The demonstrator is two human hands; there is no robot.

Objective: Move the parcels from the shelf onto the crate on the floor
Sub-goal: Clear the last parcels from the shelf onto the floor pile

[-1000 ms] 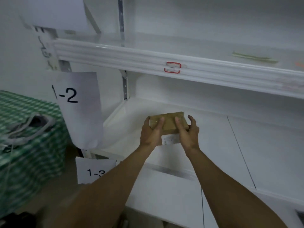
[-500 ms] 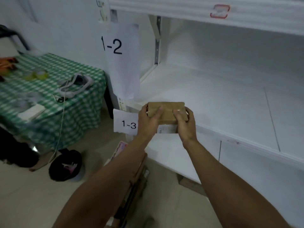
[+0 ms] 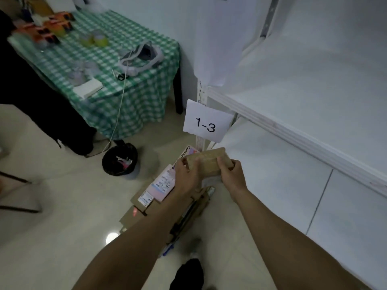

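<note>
From the head camera I see both my hands out in front, holding a small flat brown cardboard parcel [image 3: 206,162] between them. My left hand [image 3: 185,176] clamps its left end, thumb on top and fingers wrapped under; my right hand [image 3: 231,177] grips the right end the same way, fingers curled tight around the edge. The parcel is in the air, clear of the white metal shelf [image 3: 293,130] on my right, just beside the shelf's front corner and above the floor.

Below the parcel and my left forearm lies a pile of flattened brown cardboard boxes and parcels [image 3: 159,206] on the pale tiled floor [image 3: 52,237], with a pink-and-white printed mailer [image 3: 163,183] on top. I cannot make out a crate under that pile.

A white paper sign reading "1-3" [image 3: 206,121] hangs on the shelf's corner post, above the parcel. To the left stands a table with a green-and-white checked cloth [image 3: 125,84], carrying a white headset [image 3: 141,57], tape rolls and other blurred small things. A round black waste bin [image 3: 120,161] sits on the floor near the table's foot, well left of the parcel.
</note>
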